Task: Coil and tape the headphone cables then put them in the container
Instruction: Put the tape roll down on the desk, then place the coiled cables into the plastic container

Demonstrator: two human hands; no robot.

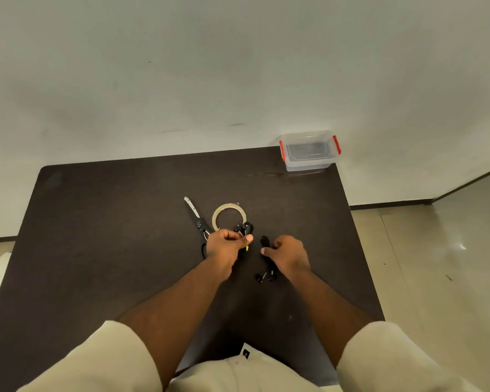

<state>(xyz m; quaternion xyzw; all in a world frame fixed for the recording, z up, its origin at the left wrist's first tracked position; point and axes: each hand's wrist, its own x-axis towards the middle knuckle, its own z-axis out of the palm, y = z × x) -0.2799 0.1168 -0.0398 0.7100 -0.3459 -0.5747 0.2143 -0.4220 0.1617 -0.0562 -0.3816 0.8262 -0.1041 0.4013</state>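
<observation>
The left hand is gripping a bundled black headphone cable with a small yellow part, fingers curled round it. The right hand is holding a second black headphone cable, its ends trailing on the dark brown table. A clear tape roll and black-handled scissors are lying just beyond. A clear plastic container with red latches is sitting at the far right corner. No legible writing.

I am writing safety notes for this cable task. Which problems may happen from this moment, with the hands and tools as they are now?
1. The left hand grips one black cable bundle right beside the tape roll and scissors; the loops may catch on them.
2. The right hand holds the second cable, whose earbuds hang loose and may tangle.
3. The container sits at the table's far corner, so a coil could loosen on the way.
</observation>
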